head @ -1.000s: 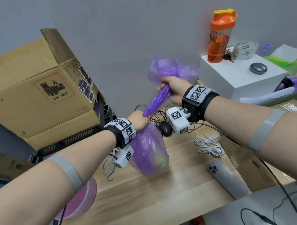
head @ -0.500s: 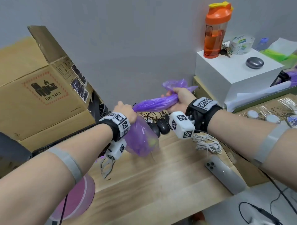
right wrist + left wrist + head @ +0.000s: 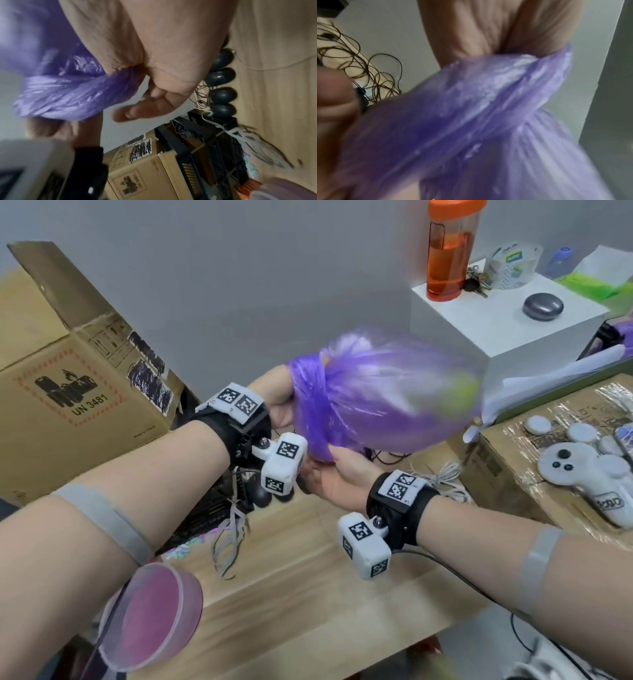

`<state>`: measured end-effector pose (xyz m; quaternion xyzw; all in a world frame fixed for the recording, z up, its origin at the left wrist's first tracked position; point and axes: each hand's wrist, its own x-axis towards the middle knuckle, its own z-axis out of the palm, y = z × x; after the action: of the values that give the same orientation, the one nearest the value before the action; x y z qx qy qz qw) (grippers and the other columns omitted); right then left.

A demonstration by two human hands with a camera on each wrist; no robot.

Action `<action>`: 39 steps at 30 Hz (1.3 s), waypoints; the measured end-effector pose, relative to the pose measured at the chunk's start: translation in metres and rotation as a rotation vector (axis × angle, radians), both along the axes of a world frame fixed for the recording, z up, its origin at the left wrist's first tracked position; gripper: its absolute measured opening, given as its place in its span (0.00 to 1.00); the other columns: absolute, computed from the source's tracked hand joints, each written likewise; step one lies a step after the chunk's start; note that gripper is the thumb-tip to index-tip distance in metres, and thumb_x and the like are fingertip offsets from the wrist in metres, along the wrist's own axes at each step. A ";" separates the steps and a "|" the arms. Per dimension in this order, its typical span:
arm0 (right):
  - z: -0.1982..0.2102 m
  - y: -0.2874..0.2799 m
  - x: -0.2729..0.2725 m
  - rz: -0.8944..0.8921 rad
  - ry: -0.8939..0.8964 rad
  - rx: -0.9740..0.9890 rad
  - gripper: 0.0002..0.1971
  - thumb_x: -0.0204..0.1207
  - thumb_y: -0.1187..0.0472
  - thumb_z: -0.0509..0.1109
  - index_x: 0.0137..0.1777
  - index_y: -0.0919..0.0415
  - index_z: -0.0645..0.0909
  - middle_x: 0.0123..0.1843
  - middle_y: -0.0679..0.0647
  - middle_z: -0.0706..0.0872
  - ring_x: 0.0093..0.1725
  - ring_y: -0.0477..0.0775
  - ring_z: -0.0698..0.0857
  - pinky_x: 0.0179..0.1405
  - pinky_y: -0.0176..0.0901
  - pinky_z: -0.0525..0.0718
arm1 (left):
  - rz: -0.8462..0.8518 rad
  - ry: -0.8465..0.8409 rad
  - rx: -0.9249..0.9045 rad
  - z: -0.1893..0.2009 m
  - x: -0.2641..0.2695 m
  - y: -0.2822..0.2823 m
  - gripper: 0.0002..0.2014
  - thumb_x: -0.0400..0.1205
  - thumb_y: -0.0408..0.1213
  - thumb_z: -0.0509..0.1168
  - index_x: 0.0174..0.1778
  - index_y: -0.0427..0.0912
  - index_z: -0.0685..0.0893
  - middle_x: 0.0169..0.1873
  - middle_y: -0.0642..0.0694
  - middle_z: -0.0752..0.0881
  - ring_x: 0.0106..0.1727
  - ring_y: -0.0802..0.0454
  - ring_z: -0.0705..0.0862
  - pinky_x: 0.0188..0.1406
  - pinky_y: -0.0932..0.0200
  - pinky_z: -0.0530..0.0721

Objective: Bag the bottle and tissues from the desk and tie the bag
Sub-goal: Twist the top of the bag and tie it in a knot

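Note:
The purple plastic bag point(image 3: 387, 402) is held in the air above the wooden desk point(image 3: 308, 577), its full body swung out to the right and blurred. Something yellow-green point(image 3: 462, 395) shows through its far end; the rest of the contents are hidden. The twisted bag neck point(image 3: 308, 405) is looped over the fingers of my left hand point(image 3: 277, 402), which grips it. My right hand point(image 3: 332, 474) sits just below and grips the end of the neck. The left wrist view shows the twisted neck point(image 3: 479, 101) crossing under my fingers point(image 3: 488, 27). In the right wrist view my right hand point(image 3: 154, 47) clamps the neck point(image 3: 72, 97).
An open cardboard box point(image 3: 68, 378) stands at the left. An orange shaker bottle point(image 3: 448, 251) sits on a white box point(image 3: 496, 326) at the back right. A taped carton with a white controller point(image 3: 582, 470) is at the right. A pink round lid point(image 3: 154, 611) lies near the left.
The bag has swung up from hanging under my left hand to the right. My right hand has come down and round under the left, wrapping the twisted neck over the left fingers.

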<state>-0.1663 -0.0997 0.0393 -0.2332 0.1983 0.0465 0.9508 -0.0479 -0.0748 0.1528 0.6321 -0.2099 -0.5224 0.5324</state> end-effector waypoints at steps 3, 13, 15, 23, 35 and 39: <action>0.015 -0.020 -0.004 -0.002 -0.038 -0.077 0.14 0.79 0.62 0.60 0.38 0.60 0.85 0.31 0.51 0.88 0.22 0.43 0.79 0.20 0.30 0.78 | -0.109 -0.023 0.007 0.018 -0.007 0.011 0.07 0.78 0.34 0.65 0.36 0.40 0.87 0.31 0.46 0.88 0.33 0.51 0.87 0.39 0.59 0.87; 0.044 -0.079 -0.004 0.023 -0.165 -0.691 0.07 0.73 0.74 0.70 0.44 0.62 0.84 0.40 0.56 0.89 0.41 0.53 0.88 0.46 0.43 0.88 | -0.249 -0.461 0.202 0.010 0.011 0.045 0.05 0.72 0.33 0.70 0.32 0.36 0.86 0.26 0.47 0.83 0.28 0.54 0.80 0.33 0.60 0.77; 0.052 -0.079 -0.001 -0.019 -0.191 -0.752 0.04 0.74 0.71 0.71 0.45 0.64 0.85 0.44 0.60 0.88 0.46 0.56 0.87 0.54 0.47 0.86 | -0.190 -0.537 0.204 0.001 0.012 0.047 0.05 0.72 0.36 0.73 0.31 0.40 0.90 0.27 0.46 0.85 0.29 0.54 0.80 0.31 0.63 0.78; 0.065 -0.059 0.010 0.058 -0.137 -1.103 0.05 0.74 0.72 0.64 0.39 0.64 0.79 0.35 0.62 0.80 0.38 0.57 0.78 0.39 0.48 0.76 | 0.194 -0.600 0.232 -0.029 0.001 0.039 0.11 0.68 0.39 0.77 0.22 0.43 0.85 0.24 0.45 0.80 0.31 0.48 0.76 0.34 0.59 0.77; 0.043 -0.065 0.011 -0.046 -0.029 -1.241 0.11 0.65 0.76 0.70 0.32 0.59 0.78 0.32 0.55 0.80 0.38 0.53 0.79 0.41 0.48 0.79 | 0.324 -0.582 0.219 -0.046 -0.003 0.042 0.16 0.71 0.24 0.74 0.20 0.38 0.80 0.13 0.46 0.79 0.18 0.53 0.80 0.28 0.58 0.87; 0.036 -0.069 0.009 -0.002 -0.050 -1.050 0.09 0.66 0.70 0.75 0.45 0.75 0.85 0.41 0.65 0.86 0.43 0.56 0.85 0.53 0.49 0.84 | 0.377 -0.520 0.206 -0.051 0.000 0.046 0.07 0.69 0.28 0.76 0.27 0.32 0.87 0.19 0.40 0.82 0.24 0.49 0.82 0.45 0.47 0.91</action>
<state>-0.1571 -0.1691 0.0757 -0.6792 0.1723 -0.0659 0.7104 -0.0482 -0.0289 0.1023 0.8224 -0.1642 -0.2546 0.4816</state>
